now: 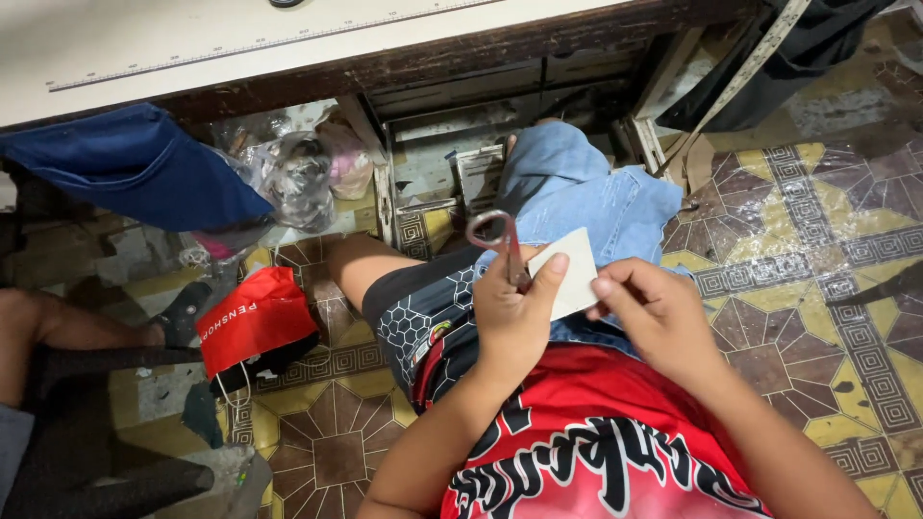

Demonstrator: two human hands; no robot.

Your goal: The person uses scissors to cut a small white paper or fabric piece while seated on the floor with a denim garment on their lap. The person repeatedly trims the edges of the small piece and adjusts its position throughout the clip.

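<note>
Patterned floor tiles (817,240) in yellow, brown and grey spread under the seated person, with one pale worktable (288,48) edge running along the top of the view.

Two hands work over the lap. One left hand (514,312) is closed around one pair of scissors (505,245): the fingers curl over the lower part of the tool, the thumb stretches up along the near edge of the white piece, and the reddish loop handle stands above the knuckles. One right hand (659,312) pinches one small white rectangular piece (572,274), of paper or cloth, I cannot tell which, its index finger laid flat along the lower right edge. That white piece sits between the two hands, touching the left thumb on its left side and the right fingertips on its right, just beside the scissors' shaft.

Under the hands lies one piece of light blue denim (577,192), draped across the lap and reaching toward the table. Further left, one red bag (255,322) rests on the floor, one dark blue cloth (135,168) hangs from the table edge, and one clear plastic bag (293,173) of odds and ends sits beside it.
</note>
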